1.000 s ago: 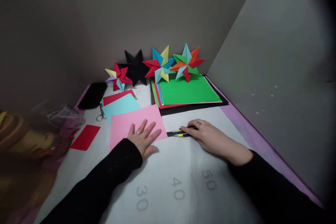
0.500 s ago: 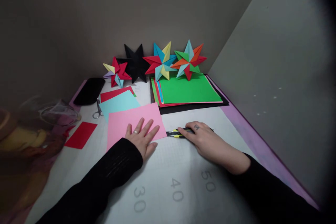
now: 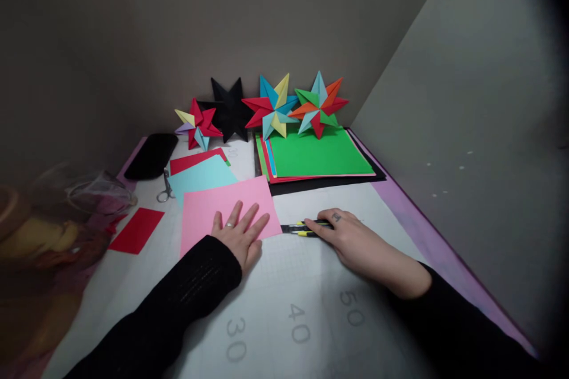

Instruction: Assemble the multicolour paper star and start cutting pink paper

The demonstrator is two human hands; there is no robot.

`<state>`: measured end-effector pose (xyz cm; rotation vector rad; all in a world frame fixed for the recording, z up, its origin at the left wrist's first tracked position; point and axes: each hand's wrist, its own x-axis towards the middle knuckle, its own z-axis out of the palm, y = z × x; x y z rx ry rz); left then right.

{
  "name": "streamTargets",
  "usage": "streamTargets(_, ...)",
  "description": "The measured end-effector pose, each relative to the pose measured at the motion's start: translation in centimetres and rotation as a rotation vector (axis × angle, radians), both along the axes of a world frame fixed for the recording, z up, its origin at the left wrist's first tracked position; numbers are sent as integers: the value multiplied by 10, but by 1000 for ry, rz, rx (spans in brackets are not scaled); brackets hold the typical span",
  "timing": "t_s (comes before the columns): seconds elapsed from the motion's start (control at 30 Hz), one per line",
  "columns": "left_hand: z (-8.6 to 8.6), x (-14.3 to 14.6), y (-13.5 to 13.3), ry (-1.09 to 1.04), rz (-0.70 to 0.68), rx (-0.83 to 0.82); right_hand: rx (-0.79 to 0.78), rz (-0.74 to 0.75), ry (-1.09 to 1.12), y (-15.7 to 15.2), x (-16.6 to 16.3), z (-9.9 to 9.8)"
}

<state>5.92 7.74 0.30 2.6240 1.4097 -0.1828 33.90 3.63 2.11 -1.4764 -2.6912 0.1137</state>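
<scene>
My left hand [image 3: 237,237] lies flat with its fingers spread on a sheet of pink paper [image 3: 224,198]. To its right, my right hand [image 3: 349,240] is curled over black-and-yellow utility knives [image 3: 302,228]. They seem to be two side by side on the white gridded mat [image 3: 271,284], and their far ends are hidden under my palm. Their dark tips point left, right by the pink sheet's edge. Under the pink sheet lies a light blue sheet [image 3: 200,174], partly covering a red one [image 3: 191,161].
Small scissors [image 3: 165,189] and a black phone-like object [image 3: 152,156] lie left. A red paper rectangle [image 3: 137,230] is nearer. A stack of coloured sheets [image 3: 320,157] sits at the back right. Several folded paper stars [image 3: 274,109] lean on the wall. A clear bag [image 3: 100,189] stands far left.
My right hand has shifted slightly to the right along the utility knives, showing a little more of them. My left hand stays flat on the pink paper.
</scene>
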Motion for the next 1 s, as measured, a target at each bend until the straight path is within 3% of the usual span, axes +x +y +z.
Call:
streamTargets(0.67, -4, 0, 0, -19, 1, 13, -49, -27, -6, -6, -10, 5)
streamTargets(1.0, 2, 2, 1, 0, 16, -19, -91, -2, 23, -9, -6, 10)
